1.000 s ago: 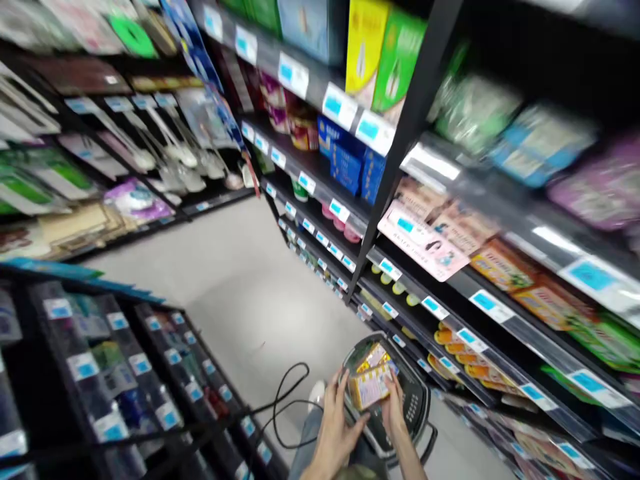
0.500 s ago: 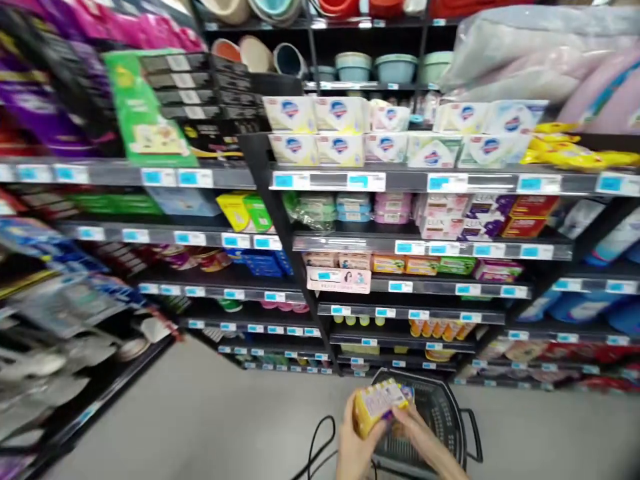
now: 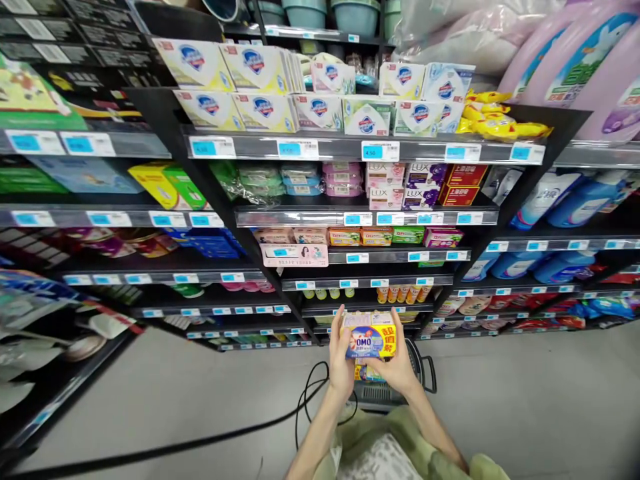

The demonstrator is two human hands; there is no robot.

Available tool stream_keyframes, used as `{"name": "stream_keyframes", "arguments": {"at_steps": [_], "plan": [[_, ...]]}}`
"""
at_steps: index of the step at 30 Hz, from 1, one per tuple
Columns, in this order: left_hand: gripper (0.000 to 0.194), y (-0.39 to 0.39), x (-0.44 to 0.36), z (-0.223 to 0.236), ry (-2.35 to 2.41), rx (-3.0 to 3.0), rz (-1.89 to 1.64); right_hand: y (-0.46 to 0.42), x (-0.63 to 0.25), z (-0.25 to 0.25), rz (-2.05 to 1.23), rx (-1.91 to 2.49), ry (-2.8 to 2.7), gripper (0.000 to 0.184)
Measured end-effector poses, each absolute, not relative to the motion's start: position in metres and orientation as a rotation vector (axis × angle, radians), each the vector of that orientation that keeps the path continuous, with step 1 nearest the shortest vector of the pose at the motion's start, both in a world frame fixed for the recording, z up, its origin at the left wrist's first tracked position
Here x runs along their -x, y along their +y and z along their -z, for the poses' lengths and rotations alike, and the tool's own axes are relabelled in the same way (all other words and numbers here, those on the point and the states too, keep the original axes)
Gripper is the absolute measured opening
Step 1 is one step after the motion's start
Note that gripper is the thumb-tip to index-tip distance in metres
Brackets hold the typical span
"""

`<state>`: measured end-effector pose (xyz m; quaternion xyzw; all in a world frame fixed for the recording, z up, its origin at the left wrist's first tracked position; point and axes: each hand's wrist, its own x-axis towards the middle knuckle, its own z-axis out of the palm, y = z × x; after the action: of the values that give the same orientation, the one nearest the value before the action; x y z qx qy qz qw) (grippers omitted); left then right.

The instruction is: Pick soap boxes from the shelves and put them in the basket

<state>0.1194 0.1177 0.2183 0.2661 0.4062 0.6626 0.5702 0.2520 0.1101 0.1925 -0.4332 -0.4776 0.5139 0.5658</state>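
An OMO soap pack point(image 3: 371, 341), yellow and blue, is held up between both hands over the basket, its printed front facing me. My left hand point(image 3: 341, 360) closes on its left side with the fingers pointing up. On the right side of the pack, my right hand point(image 3: 400, 367) grips it in the same way, thumb along the lower edge. Below the pack shows another yellow and blue pack point(image 3: 370, 372), partly hidden by my hands. The dark shopping basket point(image 3: 376, 393) on the floor is mostly covered by my arms and the packs.
Shelves ahead hold boxed Safeguard soap point(image 3: 263, 110), LUX soap boxes point(image 3: 386, 198) and yellow packets point(image 3: 487, 113). Large lilac bottles point(image 3: 575, 57) stand at the upper right. A black cable point(image 3: 200, 447) crosses the floor to the left. Hanging utensils point(image 3: 30, 347) line the left rack.
The pack has been raised and turned so its OMO front faces me. Both hands now hold its two sides. My view has shifted closer to the shelves.
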Motion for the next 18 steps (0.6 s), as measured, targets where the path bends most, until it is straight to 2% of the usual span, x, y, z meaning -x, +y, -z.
{"name": "stream_keyframes", "arguments": {"at_steps": [5, 9, 12, 18], "plan": [[0.07, 0.132, -0.171, -0.239, 0.745, -0.977, -1.801, 0.135, -0.284, -0.223, -1.017, 0.906, -1.07, 0.135], [0.072, 0.154, -0.208, -0.25, 0.609, -1.173, -1.959, 0.157, -0.318, -0.251, -0.836, 0.847, -1.176, 0.122], [0.073, 0.165, -0.216, -0.252, 0.518, -1.362, -1.91, 0.157, -0.339, -0.258, -0.741, 0.81, -1.183, 0.116], [0.088, 0.17, -0.208, -0.251, 0.371, -1.662, -1.643, 0.136, -0.358, -0.242, -0.756, 0.711, -1.06, 0.129]]}}
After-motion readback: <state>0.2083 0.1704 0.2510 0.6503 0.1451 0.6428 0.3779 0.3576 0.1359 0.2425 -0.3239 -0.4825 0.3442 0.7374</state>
